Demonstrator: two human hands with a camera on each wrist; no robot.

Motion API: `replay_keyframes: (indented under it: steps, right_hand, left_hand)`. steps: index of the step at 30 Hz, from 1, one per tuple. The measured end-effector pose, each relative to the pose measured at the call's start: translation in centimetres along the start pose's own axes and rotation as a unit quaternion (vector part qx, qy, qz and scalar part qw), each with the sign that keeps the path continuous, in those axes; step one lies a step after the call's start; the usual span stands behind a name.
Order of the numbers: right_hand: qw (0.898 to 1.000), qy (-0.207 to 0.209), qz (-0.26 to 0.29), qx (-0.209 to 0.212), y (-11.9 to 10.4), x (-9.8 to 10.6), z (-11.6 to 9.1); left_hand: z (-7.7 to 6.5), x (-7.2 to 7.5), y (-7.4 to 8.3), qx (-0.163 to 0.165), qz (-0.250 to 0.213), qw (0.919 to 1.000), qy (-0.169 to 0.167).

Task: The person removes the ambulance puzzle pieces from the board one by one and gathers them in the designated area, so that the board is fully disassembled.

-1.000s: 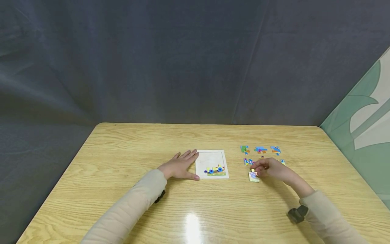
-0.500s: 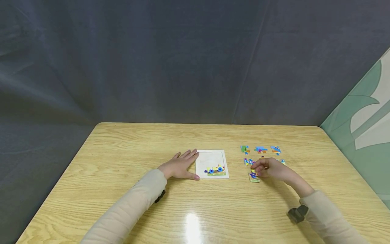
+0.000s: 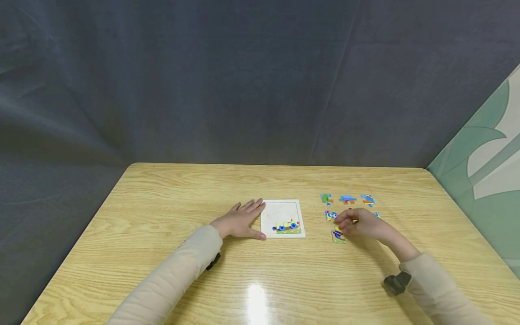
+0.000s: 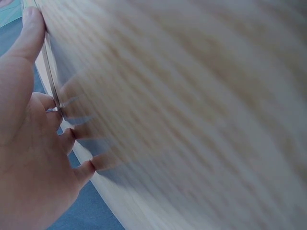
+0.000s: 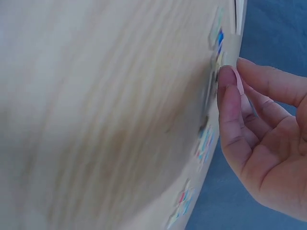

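Observation:
My left hand (image 3: 241,222) lies spread on the table, its straight fingertips and thumb at the left edge of a square white puzzle tray (image 3: 279,211). Joined jigsaw pieces (image 3: 289,227) with yellow blocks and blue wheels fill the tray's lower right corner. To the right of the tray, my right hand (image 3: 362,225) pinches the upper edge of a jigsaw piece (image 3: 338,238) with green, blue and yellow on it. That piece stays low at the table. In the right wrist view, curled fingers and the thumb partly cover the jigsaw piece (image 5: 219,40).
Several loose pieces lie beyond my right hand: a green one (image 3: 326,198), a blue and orange one (image 3: 347,199), another (image 3: 367,200) at the right and one (image 3: 331,215) closer in. The hand hides part of this group. A dark curtain (image 3: 243,90) hangs behind the wooden table (image 3: 183,189).
The piece at my right fingertips has lost its pale glare and shows its colours, so its tilt has changed. My right hand has risen very slightly. The left hand stays in place.

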State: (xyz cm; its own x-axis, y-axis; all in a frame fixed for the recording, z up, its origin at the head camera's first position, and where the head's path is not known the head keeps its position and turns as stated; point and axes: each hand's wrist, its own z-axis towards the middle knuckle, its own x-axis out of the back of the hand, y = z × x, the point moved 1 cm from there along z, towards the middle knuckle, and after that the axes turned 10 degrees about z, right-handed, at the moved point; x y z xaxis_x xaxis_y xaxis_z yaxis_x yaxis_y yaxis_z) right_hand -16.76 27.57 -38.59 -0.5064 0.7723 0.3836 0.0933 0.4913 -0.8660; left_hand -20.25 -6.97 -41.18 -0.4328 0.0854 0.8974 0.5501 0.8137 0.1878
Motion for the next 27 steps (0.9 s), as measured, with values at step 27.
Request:
replay_keyframes:
  steps: [27]
  right_hand:
    - [0.994, -0.027, -0.056, 0.090, -5.7, -6.8, 5.1]
  left_hand:
    - [-0.2, 0.2, 0.0, -0.005, -0.010, 0.9999, -0.001]
